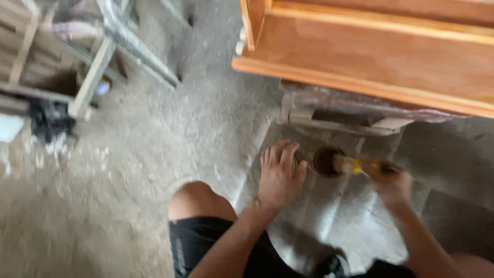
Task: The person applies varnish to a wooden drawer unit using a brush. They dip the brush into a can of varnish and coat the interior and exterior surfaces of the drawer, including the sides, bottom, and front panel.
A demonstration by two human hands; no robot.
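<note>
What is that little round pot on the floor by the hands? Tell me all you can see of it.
The small round can stands upright and open on the grey floor, just below the orange wooden furniture. Its inside looks dark brown. The bristle end of a yellow-handled brush, held in the right hand, reaches over its rim. The left hand rests flat beside it; touching or not is too blurred to tell.

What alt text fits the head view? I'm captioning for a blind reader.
A crouching person's right hand dips a yellow-handled brush into a small open can on the concrete floor, left hand flat beside it. Orange wooden furniture stands above.
</note>
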